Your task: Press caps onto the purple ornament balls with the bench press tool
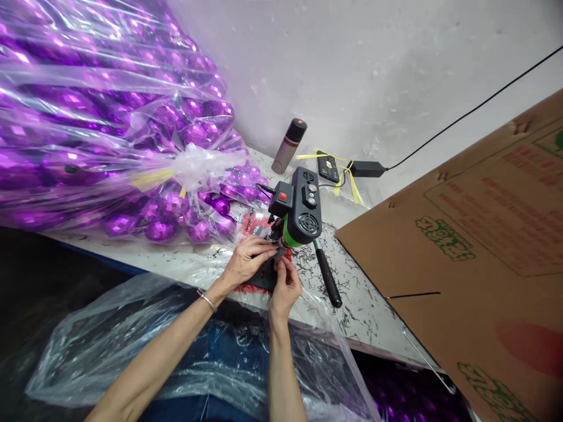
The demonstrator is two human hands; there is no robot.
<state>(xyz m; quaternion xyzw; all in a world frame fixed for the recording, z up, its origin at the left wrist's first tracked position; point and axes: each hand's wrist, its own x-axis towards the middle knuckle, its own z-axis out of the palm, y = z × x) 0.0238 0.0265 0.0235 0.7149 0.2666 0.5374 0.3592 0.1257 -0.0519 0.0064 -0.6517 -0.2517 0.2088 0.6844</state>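
Note:
A small black and green bench drill press (303, 205) with a red switch stands on the table. Its lever handle (329, 275) hangs down on the right side. My left hand (248, 258) reaches in below the machine head, with thumb and fingers pinched together. Just to the right, my right hand (285, 284) is closed in a pinch over the dark base plate (259, 276). Both sets of fingertips are close together under the head. Whatever lies between them is hidden or too small to name.
A clear bag of shiny purple balls (160, 228) fills the left. A bottle (289, 145), a phone (328, 166) and a power adapter (368, 169) lie behind the machine. Dark shavings (352, 281) litter the table. A cardboard box (475, 246) stands right; clear plastic (145, 340) drapes in front.

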